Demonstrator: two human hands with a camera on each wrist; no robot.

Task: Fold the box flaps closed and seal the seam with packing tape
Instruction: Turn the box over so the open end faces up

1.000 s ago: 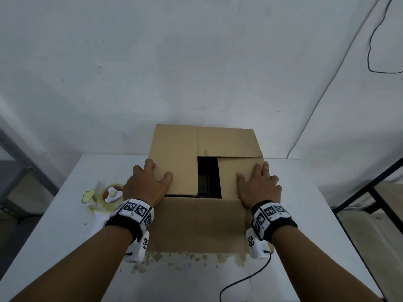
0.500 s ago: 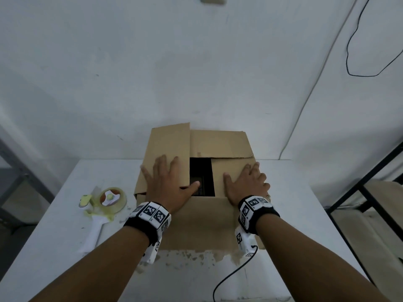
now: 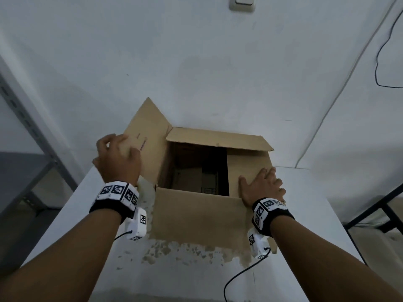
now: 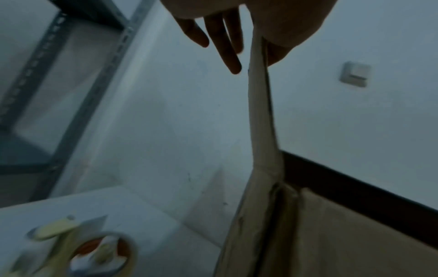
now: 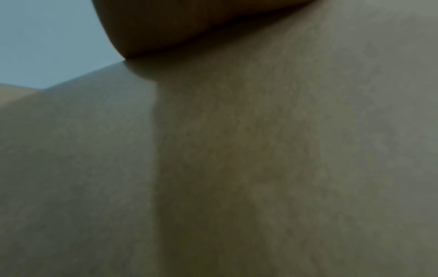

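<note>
- Wall, shelf at left, white table.
- Box sits mid-table; tape lies left of it.
- Left flap stands raised, pinched by left hand.
- Right hand, fingers spread, presses right flap flat.
- Risk: the left flap may spring open if the pinch slips.

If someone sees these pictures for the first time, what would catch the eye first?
Probably the cardboard box in the middle of the white table, its top partly open and dark inside. The left hand holds the left flap raised, while the right hand lies flat on the right flap.
</note>
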